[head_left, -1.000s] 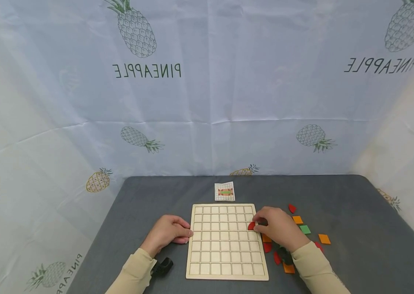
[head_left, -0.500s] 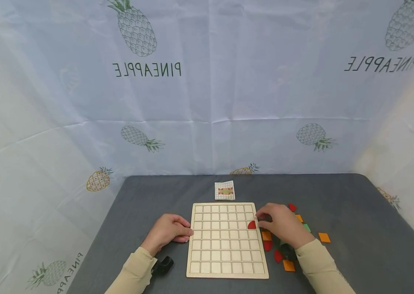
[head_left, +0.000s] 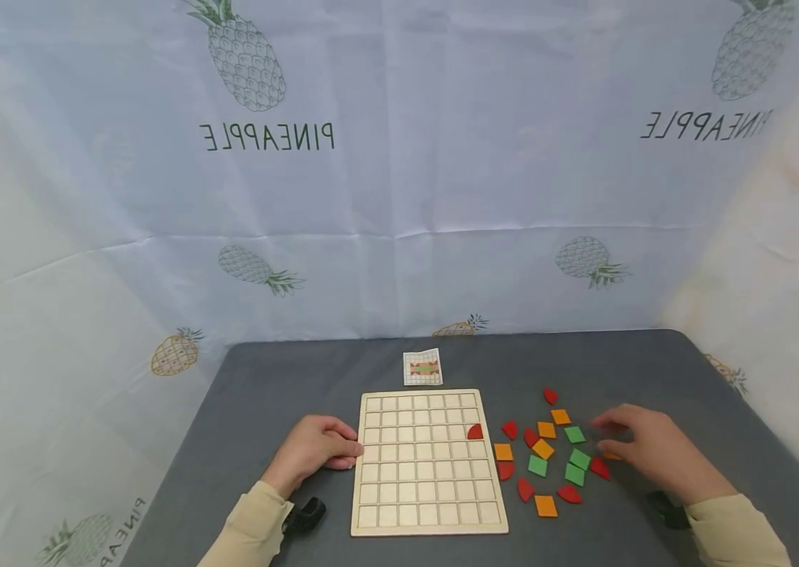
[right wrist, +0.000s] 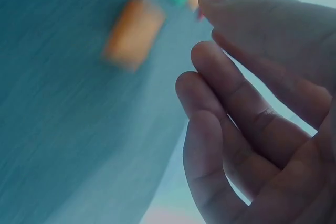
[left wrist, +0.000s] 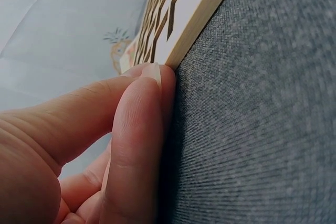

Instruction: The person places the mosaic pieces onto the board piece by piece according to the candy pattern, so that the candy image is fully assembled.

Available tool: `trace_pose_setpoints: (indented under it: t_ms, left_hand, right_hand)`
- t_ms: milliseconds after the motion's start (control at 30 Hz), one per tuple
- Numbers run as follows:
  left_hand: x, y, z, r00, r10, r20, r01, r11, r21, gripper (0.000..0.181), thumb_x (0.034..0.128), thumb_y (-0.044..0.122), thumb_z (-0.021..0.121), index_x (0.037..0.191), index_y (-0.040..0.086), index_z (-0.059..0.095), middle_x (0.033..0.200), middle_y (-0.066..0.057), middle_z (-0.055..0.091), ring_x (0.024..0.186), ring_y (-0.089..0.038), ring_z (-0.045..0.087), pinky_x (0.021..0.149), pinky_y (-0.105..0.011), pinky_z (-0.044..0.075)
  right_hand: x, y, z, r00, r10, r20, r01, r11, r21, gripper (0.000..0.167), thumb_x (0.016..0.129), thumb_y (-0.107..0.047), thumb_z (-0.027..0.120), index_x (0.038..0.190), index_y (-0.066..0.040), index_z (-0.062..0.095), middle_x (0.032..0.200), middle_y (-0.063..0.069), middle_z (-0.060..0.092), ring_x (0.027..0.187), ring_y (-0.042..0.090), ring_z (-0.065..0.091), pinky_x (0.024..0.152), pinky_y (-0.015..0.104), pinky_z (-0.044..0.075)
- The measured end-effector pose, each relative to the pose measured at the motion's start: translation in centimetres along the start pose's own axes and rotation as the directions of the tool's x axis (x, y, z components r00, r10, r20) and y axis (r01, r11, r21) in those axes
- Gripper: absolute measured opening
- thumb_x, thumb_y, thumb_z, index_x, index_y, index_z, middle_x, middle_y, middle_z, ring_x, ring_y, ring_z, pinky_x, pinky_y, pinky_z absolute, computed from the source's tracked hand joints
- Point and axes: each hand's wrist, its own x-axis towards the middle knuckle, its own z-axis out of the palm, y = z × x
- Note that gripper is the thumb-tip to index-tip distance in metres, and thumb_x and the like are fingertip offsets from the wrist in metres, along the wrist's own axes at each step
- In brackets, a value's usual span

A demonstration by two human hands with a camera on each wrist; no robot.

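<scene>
A pale wooden grid board [head_left: 430, 528] lies on the grey table, with a red quarter-round tile [head_left: 475, 431] in a cell near its right edge. My left hand [head_left: 317, 447] holds the board's left edge between thumb and fingertips, and the left wrist view shows the thumb [left wrist: 137, 124] right against the rim. Away to the right, my right hand [head_left: 655, 449] hovers with loosely bent fingers and nothing in them. An orange square tile [head_left: 612, 456] is partly hidden beneath its thumb; the right wrist view shows an orange tile [right wrist: 135, 32] blurred, apart from the fingers.
Several loose red, orange and green tiles are scattered right of the board, among them a green square [head_left: 537, 465] and a red piece [head_left: 570, 494]. Behind the board lies a small printed pattern card [head_left: 423, 368]. A pineapple-print cloth [head_left: 399, 283] hangs at the back.
My right hand has let go of the red tile in the grid cell and moved right, past the loose tiles. The left hand keeps its place at the board. The head view has shifted slightly.
</scene>
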Motion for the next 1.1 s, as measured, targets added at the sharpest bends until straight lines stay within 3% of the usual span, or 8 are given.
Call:
trace_pose_setpoints:
  t_ms: [200,700,900,1100]
  left_hand:
    - [0.0,-0.3,-0.2,1.000,0.008,0.007,-0.008,1.000,-0.016,0.035,0.0841,0.012,0.093,0.109,-0.004,0.075,0.086,-0.007,0.081,0.073,-0.013,0.078,0.071,-0.029,0.068]
    - [0.2,-0.2,0.0,1.000,0.025,0.007,-0.025,1.000,-0.011,0.034,0.0838,0.012,0.093,0.108,-0.003,0.075,0.085,-0.007,0.081,0.075,-0.014,0.078,0.072,-0.031,0.069]
    - [0.3,-0.3,0.1,0.999,0.031,0.008,-0.031,0.999,-0.011,0.033,0.0833,0.010,0.093,0.108,-0.003,0.075,0.085,-0.007,0.081,0.074,-0.014,0.079,0.072,-0.031,0.069]
    - [0.2,-0.3,0.0,1.000,0.025,0.004,-0.025,1.000,-0.013,0.033,0.0839,0.011,0.093,0.108,-0.003,0.075,0.085,-0.007,0.081,0.075,-0.014,0.079,0.072,-0.031,0.069]
  right_hand:
    - [-1.0,3.3,0.0,0.998,0.045,0.032,-0.044,0.998,-0.037,0.038,0.086,-0.022,0.091,0.120,-0.010,0.079,0.114,0.005,0.077,0.103,0.031,0.073,0.085,0.051,0.064]
    - [-0.2,3.8,0.2,0.994,0.076,0.081,-0.071,0.996,-0.061,0.032,0.086,-0.027,0.091,0.114,-0.014,0.081,0.108,-0.001,0.075,0.099,0.024,0.071,0.083,0.052,0.063]
    - [0.2,2.5,-0.1,0.995,0.075,0.071,-0.075,0.997,-0.011,0.032,0.089,-0.028,0.090,0.116,-0.014,0.081,0.111,0.000,0.076,0.100,0.022,0.072,0.083,0.050,0.065]
    - [1.7,-1.6,0.3,0.999,-0.003,0.050,0.001,0.999,0.049,0.027,0.091,-0.025,0.088,0.115,-0.018,0.080,0.110,-0.002,0.075,0.099,0.018,0.070,0.082,0.043,0.066]
